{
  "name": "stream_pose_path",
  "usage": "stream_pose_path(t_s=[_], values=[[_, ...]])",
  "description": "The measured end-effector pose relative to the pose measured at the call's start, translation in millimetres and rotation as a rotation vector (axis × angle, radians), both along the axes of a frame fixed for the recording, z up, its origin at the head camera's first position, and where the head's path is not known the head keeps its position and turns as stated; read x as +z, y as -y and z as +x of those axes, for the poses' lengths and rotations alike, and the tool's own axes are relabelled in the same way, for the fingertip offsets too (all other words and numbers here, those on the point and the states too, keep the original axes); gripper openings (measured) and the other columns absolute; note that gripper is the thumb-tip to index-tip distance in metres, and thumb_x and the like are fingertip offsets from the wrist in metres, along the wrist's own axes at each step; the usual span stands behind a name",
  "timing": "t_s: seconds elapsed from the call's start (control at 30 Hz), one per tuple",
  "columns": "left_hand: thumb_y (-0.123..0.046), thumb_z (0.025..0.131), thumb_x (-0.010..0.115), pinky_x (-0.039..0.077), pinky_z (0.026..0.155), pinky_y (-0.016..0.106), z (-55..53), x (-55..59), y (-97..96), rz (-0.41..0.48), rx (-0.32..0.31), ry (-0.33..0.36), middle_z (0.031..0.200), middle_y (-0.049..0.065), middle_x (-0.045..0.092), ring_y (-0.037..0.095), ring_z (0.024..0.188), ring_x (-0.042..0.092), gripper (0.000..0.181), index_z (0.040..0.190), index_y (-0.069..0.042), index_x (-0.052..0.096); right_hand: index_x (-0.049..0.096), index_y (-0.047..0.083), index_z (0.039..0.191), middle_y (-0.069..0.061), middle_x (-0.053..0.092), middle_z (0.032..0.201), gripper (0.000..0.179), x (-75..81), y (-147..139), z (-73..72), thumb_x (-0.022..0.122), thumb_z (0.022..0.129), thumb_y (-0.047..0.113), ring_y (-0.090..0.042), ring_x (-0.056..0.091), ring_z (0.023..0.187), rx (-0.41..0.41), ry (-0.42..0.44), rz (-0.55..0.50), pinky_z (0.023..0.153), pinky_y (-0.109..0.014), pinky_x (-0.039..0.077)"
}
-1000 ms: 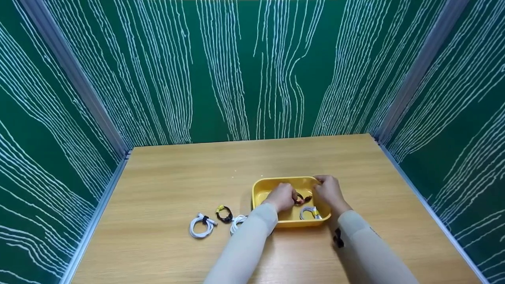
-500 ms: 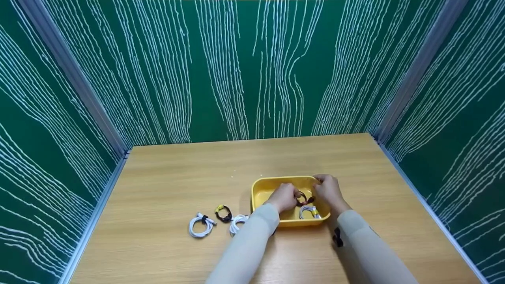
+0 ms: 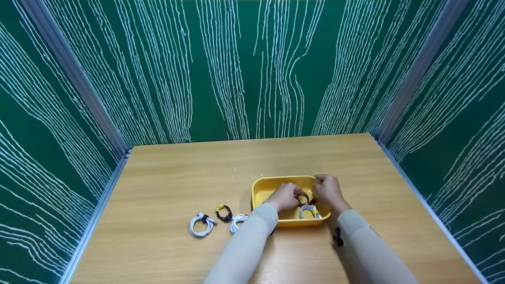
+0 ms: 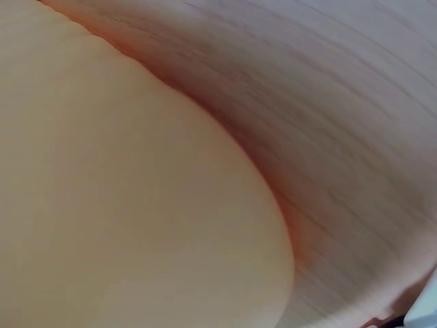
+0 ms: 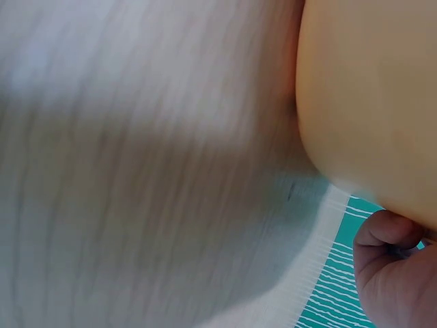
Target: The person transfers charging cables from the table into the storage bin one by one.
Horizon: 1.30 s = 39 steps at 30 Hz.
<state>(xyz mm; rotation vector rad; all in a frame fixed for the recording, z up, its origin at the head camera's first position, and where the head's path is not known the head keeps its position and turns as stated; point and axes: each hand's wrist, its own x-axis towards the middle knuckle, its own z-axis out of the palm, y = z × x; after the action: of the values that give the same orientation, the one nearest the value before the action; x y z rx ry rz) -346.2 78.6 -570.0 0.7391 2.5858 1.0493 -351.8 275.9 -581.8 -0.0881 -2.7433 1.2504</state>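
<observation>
Inside the yellow plastic tray [image 3: 284,178], my left hand [image 3: 285,196] pinches a small dark coiled cable [image 3: 305,200] with a reddish part. A white coiled cable [image 3: 308,212] with a yellow tie lies in the tray just in front of the dark one, touching or almost touching it. My right hand [image 3: 330,191] grips the tray's right rim near the back corner. In the right wrist view, the curled fingers of that right hand [image 5: 399,273] show at the tray's wall [image 5: 375,102]. The left wrist view holds mostly the tray wall [image 4: 136,178], and the left hand is out of it.
On the wooden table [image 3: 177,169], left of the tray, lie a white coiled cable with a black tie [image 3: 202,225], a black coiled cable with a yellow tie [image 3: 224,213] and another white coil [image 3: 238,223] partly behind my left forearm. A black item [image 3: 338,236] lies beside my right sleeve.
My left hand has shifted slightly to the right inside the tray, and the dark cable has moved right, closer to the white coil. My right hand stays on the rim.
</observation>
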Motion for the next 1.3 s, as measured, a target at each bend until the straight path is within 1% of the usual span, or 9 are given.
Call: stream_pose_path(t_s=[0.1,0.23,0.33,0.47,0.53,0.77,1.0,1.13,1.3], values=[[0.007,0.086,0.07,0.049,0.077,0.021,1.7,1.2,1.6,-0.008,-0.003,0.008,0.104,0.004,0.083,0.008,0.083,0.06,0.034,0.115,-0.005,0.081,0.078,-0.009,0.115,-0.028,0.078,0.11,0.029,-1.0,0.0,-0.4,0.062,0.091,-0.009,-0.033,0.069,0.094,0.011,-0.024,0.001,0.077,-0.029,0.054],[0.005,0.085,0.071,0.049,0.074,0.024,3.1,1.3,4.6,-0.009,-0.004,0.013,0.093,-0.001,0.078,0.008,0.079,0.057,0.03,0.112,-0.005,0.08,0.078,-0.011,0.116,-0.029,0.078,0.11,0.027,-1.2,0.6,-0.4,0.064,0.092,-0.008,-0.033,0.07,0.095,0.012,-0.034,0.006,0.079,-0.032,0.056],[0.002,0.087,0.073,0.054,0.08,0.025,5.0,2.0,6.6,-0.007,0.0,0.025,0.101,0.0,0.08,0.01,0.086,0.063,0.03,0.115,-0.006,0.08,0.077,-0.011,0.118,-0.029,0.078,0.114,0.028,-1.0,1.3,-0.1,0.063,0.094,-0.007,-0.033,0.07,0.098,0.006,-0.015,0.006,0.083,-0.035,0.058],[-0.002,0.093,0.076,0.057,0.098,0.027,8.2,4.1,9.5,-0.03,0.003,0.033,0.127,0.006,0.08,0.012,0.109,0.07,0.034,0.125,-0.008,0.079,0.076,-0.011,0.12,-0.031,0.077,0.116,0.029,0.8,1.4,0.7,0.063,0.095,-0.007,-0.034,0.071,0.101,0.01,-0.003,0.004,0.086,-0.039,0.06],[-0.004,0.094,0.077,0.057,0.104,0.029,9.0,5.0,10.7,-0.042,0.006,0.034,0.132,0.006,0.078,0.014,0.118,0.07,0.035,0.129,-0.009,0.078,0.076,-0.012,0.121,-0.032,0.076,0.117,0.029,1.8,1.2,1.3,0.063,0.095,-0.007,-0.036,0.071,0.101,0.015,-0.006,0.003,0.086,-0.041,0.06],[-0.007,0.096,0.076,0.055,0.108,0.029,12.9,12.3,15.3,-0.052,-0.019,0.03,0.137,0.006,0.076,0.019,0.128,0.07,0.038,0.134,-0.01,0.076,0.076,-0.011,0.122,-0.032,0.076,0.119,0.03,1.9,1.0,1.2,0.062,0.096,-0.008,-0.037,0.071,0.102,0.004,0.016,-0.013,0.086,-0.039,0.06],[-0.007,0.096,0.076,0.054,0.113,0.032,17.0,19.9,22.0,-0.061,-0.054,-0.008,0.138,0.007,0.076,0.02,0.133,0.068,0.036,0.132,-0.007,0.076,0.075,-0.012,0.123,-0.033,0.075,0.121,0.031,1.1,-0.2,0.8,0.061,0.095,-0.008,-0.042,0.072,0.109,0.011,-0.004,0.001,0.094,-0.047,0.061],[-0.007,0.097,0.077,0.052,0.115,0.03,17.2,21.2,22.9,-0.092,-0.064,-0.031,0.14,0.005,0.075,0.019,0.135,0.067,0.038,0.135,-0.009,0.076,0.076,-0.011,0.12,-0.032,0.076,0.118,0.031,1.5,-0.4,1.1,0.06,0.094,-0.01,-0.038,0.072,0.102,0.014,-0.016,-0.007,0.083,-0.037,0.059],[-0.008,0.097,0.076,0.05,0.117,0.031,19.7,25.0,22.8,-0.103,-0.087,-0.033,0.142,0.003,0.074,0.019,0.137,0.065,0.041,0.138,-0.009,0.074,0.078,-0.01,0.119,-0.029,0.078,0.114,0.031,2.5,0.6,1.0,0.06,0.093,-0.009,-0.031,0.07,0.095,0.013,-0.012,-0.022,0.072,-0.023,0.052]])
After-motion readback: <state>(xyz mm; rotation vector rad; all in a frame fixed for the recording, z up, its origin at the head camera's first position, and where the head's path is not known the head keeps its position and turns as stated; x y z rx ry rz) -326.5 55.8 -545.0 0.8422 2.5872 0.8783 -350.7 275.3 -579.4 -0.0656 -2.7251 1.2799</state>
